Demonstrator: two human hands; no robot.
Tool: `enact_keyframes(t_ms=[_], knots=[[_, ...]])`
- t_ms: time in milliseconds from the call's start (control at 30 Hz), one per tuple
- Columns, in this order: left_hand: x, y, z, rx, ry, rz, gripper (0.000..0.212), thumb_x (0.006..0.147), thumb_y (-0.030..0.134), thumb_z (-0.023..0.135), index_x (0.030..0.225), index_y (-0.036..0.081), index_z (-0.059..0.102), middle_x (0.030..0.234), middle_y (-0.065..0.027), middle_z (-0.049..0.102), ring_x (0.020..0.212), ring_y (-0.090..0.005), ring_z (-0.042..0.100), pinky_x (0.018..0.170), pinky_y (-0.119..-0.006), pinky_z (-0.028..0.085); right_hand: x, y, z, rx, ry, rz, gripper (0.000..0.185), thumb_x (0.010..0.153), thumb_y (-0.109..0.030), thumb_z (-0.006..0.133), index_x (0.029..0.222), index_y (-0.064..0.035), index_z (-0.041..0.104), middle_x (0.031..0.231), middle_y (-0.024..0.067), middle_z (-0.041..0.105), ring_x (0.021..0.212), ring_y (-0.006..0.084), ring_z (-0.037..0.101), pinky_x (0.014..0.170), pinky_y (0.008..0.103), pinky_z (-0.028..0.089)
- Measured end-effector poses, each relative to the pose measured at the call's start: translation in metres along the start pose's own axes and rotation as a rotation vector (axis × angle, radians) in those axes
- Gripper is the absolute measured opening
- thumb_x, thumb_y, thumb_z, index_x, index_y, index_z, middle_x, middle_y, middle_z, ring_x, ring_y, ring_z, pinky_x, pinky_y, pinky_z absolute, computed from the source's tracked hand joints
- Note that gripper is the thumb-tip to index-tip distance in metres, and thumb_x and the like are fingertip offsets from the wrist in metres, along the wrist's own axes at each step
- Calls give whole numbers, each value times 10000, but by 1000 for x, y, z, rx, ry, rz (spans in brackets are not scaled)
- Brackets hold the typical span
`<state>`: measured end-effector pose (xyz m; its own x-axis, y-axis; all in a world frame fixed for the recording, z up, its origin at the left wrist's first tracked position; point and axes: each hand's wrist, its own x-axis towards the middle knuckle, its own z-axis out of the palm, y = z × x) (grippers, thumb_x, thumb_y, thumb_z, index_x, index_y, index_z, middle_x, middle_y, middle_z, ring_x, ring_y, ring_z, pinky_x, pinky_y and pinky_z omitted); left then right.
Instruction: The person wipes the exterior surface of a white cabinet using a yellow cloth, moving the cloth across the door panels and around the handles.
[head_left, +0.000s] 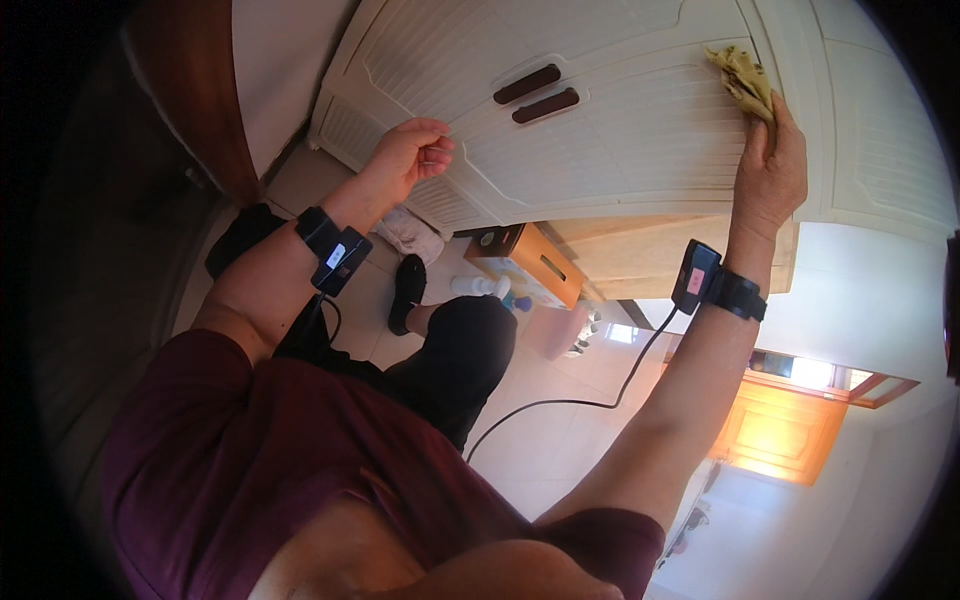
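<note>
My right hand (771, 169) is raised and grips a crumpled yellow-green cloth (742, 79). The cloth lies against the upper right part of a white cabinet door (630, 157) with ribbed panels. My left hand (416, 157) hovers in front of the cabinet's lower left part, loosely curled with nothing visible in it. Two dark brown handles, an upper one (527, 84) and a lower one (546, 106), sit side by side where the doors meet, between my hands.
An orange carton (551, 262) stands on the tiled floor near a wooden board (675, 251). A white bottle (474, 286) lies by my knee. A pale cloth (411, 234) rests at the cabinet's base. A black cable (555, 403) hangs from my right wrist device.
</note>
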<state>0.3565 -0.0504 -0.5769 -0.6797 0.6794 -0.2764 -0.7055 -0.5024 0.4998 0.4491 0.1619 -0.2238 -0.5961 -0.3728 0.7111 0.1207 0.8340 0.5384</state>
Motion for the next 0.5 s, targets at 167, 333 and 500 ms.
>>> enact_keyframes(t_ms=[167, 333, 500], knots=[[-2, 1, 1, -21, -16, 6, 131, 908, 113, 538, 1014, 53, 584, 866, -93, 652, 671, -154, 634, 581, -273, 539, -53, -23, 22, -55, -240, 71, 369, 851, -121, 622, 1211, -198, 592, 853, 41, 608, 729, 215, 608, 623, 326, 501], [-1, 1, 5, 16, 1, 10, 143, 919, 121, 524, 1031, 52, 581, 873, -90, 653, 669, -147, 633, 588, -270, 542, -118, -70, 68, -16, -490, 109, 374, 810, -145, 643, 1175, -209, 594, 796, 52, 571, 702, 254, 586, 591, 368, 486], [2, -5, 2, 18, -18, 2, 159, 926, 140, 525, 1056, 64, 577, 893, -86, 651, 685, -142, 631, 601, -262, 542, -152, -54, 77, 104, -561, -39, 329, 808, -162, 645, 1127, -234, 612, 771, 48, 571, 699, 261, 583, 596, 377, 484]])
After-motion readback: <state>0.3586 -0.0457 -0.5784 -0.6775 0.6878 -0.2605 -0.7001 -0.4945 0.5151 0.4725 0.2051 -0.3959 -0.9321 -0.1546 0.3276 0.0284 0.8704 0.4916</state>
